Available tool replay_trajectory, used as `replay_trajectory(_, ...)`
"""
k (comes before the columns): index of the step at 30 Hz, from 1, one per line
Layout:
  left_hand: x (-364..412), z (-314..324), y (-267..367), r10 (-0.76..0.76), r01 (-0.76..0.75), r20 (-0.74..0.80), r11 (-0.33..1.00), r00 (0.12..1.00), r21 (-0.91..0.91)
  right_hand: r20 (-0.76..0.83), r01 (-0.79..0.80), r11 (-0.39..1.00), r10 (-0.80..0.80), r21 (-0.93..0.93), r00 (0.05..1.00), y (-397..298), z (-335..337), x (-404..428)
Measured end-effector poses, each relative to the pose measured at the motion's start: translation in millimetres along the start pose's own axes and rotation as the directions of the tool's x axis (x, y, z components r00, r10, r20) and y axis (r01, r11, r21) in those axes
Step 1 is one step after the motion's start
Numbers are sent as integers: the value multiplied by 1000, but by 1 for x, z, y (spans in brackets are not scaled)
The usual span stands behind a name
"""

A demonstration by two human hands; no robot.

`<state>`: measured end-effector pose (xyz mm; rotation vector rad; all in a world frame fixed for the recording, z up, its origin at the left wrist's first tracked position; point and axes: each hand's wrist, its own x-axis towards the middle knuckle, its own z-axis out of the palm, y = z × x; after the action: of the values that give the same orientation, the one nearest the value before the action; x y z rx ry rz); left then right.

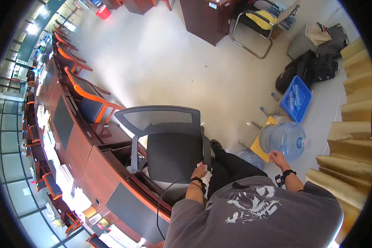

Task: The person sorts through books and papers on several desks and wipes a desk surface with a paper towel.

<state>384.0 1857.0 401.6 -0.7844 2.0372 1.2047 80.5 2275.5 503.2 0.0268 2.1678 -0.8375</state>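
My left hand is closed on a crumpled white and pink cloth or tissue, beside the armrest of a black mesh-backed office chair. My right hand is held out with bent fingers, close to a large blue water-cooler bottle; whether it touches the bottle cannot be told. The bottle lies on its side on a yellow stool, its capped neck pointing away from the stool. Another water bottle shows partly below, near my leg.
A long curved wooden desk with papers and orange-framed chairs runs along the left. Beyond the stool are a blue plastic basket holding clear bottles, black bags and a metal-framed chair. Gold curtains hang at the right.
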Motion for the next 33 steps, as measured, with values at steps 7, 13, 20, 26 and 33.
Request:
replay_trajectory(7, -17, -144, 51, 49, -340, -802, 920, 595, -196, -67, 208, 977, -206, 35, 976, -27, 3, 19)
replay_trajectory(13, -54, -291, 209, 400, -447, -915, 827, 43, 340, 3, 139, 990, -139, 37, 990, -60, 12, 23)
replay_trajectory(20, -11, -275, 246, 708, -388, -505, 699, 494, 601, 192, 93, 995, -99, 45, 976, -88, -7, 71)
replay_trajectory(26, -16, -265, 267, 660, -284, -532, 730, 530, 621, 127, 278, 952, -262, -125, 957, -105, -92, 209)
replay_trajectory(33, -16, -255, 278, 337, 131, -869, 904, 362, 406, 181, 295, 956, -289, -2, 940, -213, -145, 313)
